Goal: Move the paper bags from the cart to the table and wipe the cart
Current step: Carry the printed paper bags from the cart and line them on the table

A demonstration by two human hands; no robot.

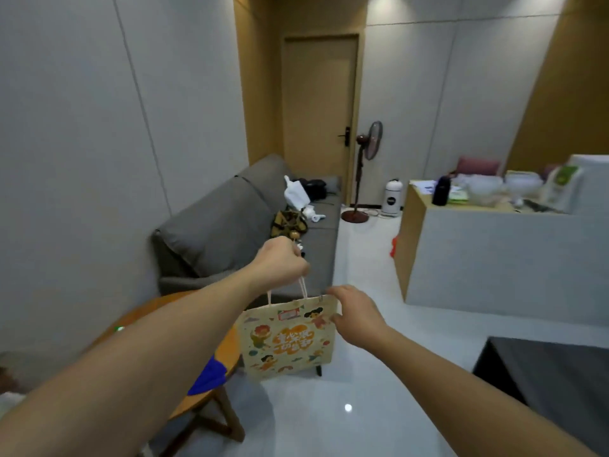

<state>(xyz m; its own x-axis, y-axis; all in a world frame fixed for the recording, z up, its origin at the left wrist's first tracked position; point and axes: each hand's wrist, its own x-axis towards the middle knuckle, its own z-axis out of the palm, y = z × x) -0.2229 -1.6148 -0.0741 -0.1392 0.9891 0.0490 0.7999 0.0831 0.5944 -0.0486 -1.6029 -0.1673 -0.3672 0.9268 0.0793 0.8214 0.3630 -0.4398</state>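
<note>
Left hand [280,262] gripped the paper bag [287,338] handles, right hand [354,316] pinched its rim, just beside the worktop [155,311]; bag could've tipped if set on the edge.

The paper bag [287,338] carries large orange characters on its front, too blurred to read. Right of the bag, far off, a white canister [392,196] bears a dark round label, illegible.

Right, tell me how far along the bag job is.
Done: nothing shows as finished; no bag is visible on the round wooden table. In hand: the left hand grips the handles of one printed paper bag, the right hand pinches its top corner, carrying it tableward. Left: setting it down, any other bags, wiping the cart, which is out of view.
</note>
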